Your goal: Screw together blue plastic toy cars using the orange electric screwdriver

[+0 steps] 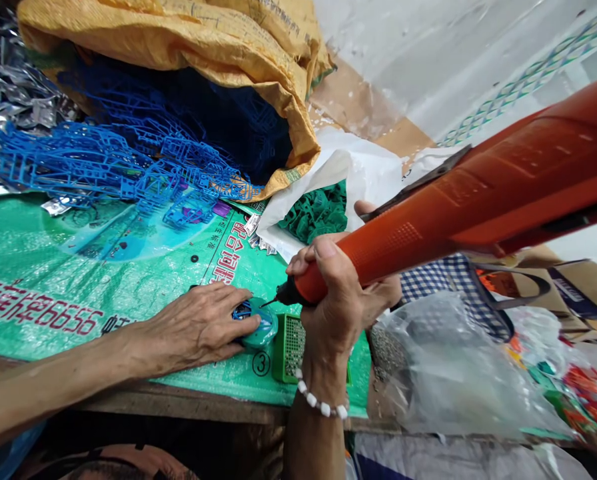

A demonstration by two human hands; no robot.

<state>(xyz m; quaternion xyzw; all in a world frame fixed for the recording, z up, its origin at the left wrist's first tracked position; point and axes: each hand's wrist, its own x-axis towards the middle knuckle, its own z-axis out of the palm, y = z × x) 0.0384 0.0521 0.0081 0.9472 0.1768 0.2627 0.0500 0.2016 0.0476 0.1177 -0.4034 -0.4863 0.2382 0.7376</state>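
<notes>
My left hand (pixel 203 327) is closed on a small blue plastic piece (pixel 264 328), shaped like a toy car, and holds it down on the green sheet (pixel 128 267). The fingers cover its left part. In my right hand (pixel 336 287) is a large orange-red electric screwdriver (pixel 428 220), gripped near its black nose. Its thin bit points down and left, at or just above the blue piece; contact cannot be made out. Just right of that piece stands a green grid-patterned tray (pixel 279 353) with small metal bits, apparently screws, partly hidden by my right wrist.
A yellow woven sack (pixel 298 120) spills blue plastic frames (pixel 78 160) onto the sheet. Behind my right hand, a white bag (pixel 273 217) holds green parts (pixel 316 213). Silver packets (pixel 43 110) pile at far left. Clear plastic bags (pixel 453 360) lie right, near the wooden table edge (pixel 188 400).
</notes>
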